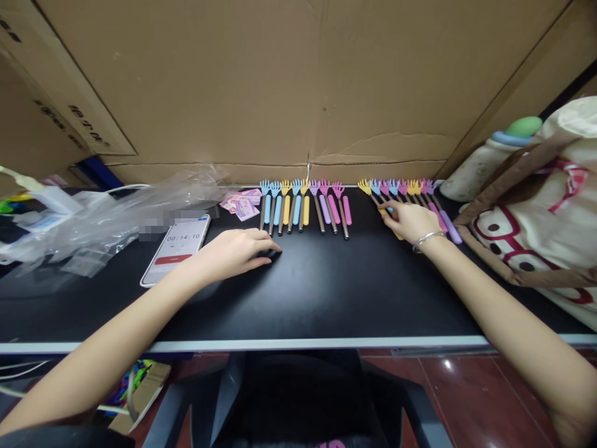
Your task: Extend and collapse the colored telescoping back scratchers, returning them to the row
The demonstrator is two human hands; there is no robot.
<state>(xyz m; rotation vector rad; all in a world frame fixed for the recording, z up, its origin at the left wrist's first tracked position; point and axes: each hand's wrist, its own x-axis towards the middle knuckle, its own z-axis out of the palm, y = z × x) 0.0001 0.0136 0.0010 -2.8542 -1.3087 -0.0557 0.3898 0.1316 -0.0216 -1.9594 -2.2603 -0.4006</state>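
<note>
Black worktop (298, 298), back edge: the right hand (407, 221) pinches a yellow scratcher (373, 197); dragged sideways, it could scatter crowded neighbours (415, 188). The left hand (236, 252) rests empty, thumb apart.

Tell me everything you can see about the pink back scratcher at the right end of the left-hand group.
The pink back scratcher lies on the black tabletop. Its head is shaped like a hand with spread fingers, looks like plastic and points toward the cardboard. A shiny rod, metal by its look, runs from it toward you. A rounded pink grip lies close along the rod's right side; whether they join is unclear. Neither your left hand nor right hand touches it.
</note>
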